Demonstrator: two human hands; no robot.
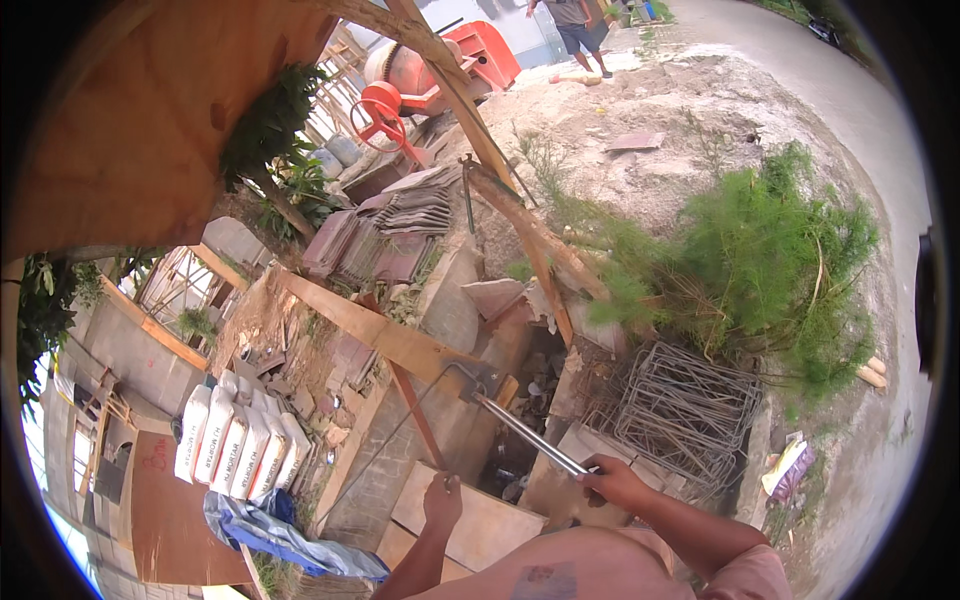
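A shiny metal pipe (535,437) runs slanting from my right hand (612,482), whose fingers are wrapped round its near end. The pipe's far end meets a small metal fitting (487,379) on the end of a wooden plank (385,332). A thin steel rod (400,428) rises from the lower left and bends sharply at this fitting. My left hand (442,497) is closed in a fist, lower and left of the right one. A reddish-brown strip (413,412) reaches from the plank down to the left fist; whether the fist grips it cannot be made out.
A trench (523,415) lies under the pipe. Bundled steel frames (690,405) and a green feathery bush (770,260) are at right. Stacked white sacks (240,440) and a blue tarp (285,535) stand left. Roof tiles (385,230), an orange mixer (415,80) and a person (572,28) are beyond.
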